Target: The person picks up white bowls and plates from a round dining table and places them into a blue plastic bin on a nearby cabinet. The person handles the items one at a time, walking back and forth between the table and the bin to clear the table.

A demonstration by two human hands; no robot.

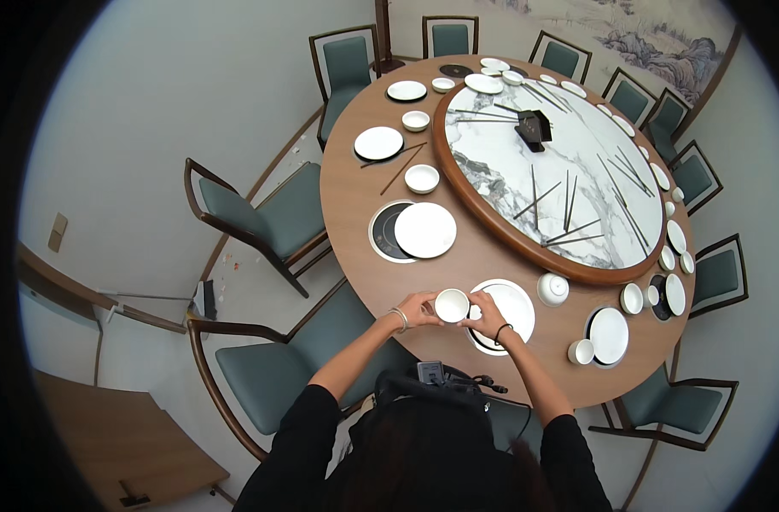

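Observation:
Both my hands hold a small white cup near the table's front edge, its mouth facing up toward me. The fingers of my left hand close round its left side, and a bracelet circles that wrist. My right hand, with a dark band at the wrist, grips the cup's right side. A small white patch shows between the right fingers; I cannot tell what it is. Partly beneath that hand lies a white plate. Beyond it, a white bowl rests tilted or overturned by the turntable.
On the round wooden table stands a marble turntable bearing scattered dark chopsticks and a black box. White plates, bowls and cups ring its edge. Chairs surround the table; a dustpan stands at left.

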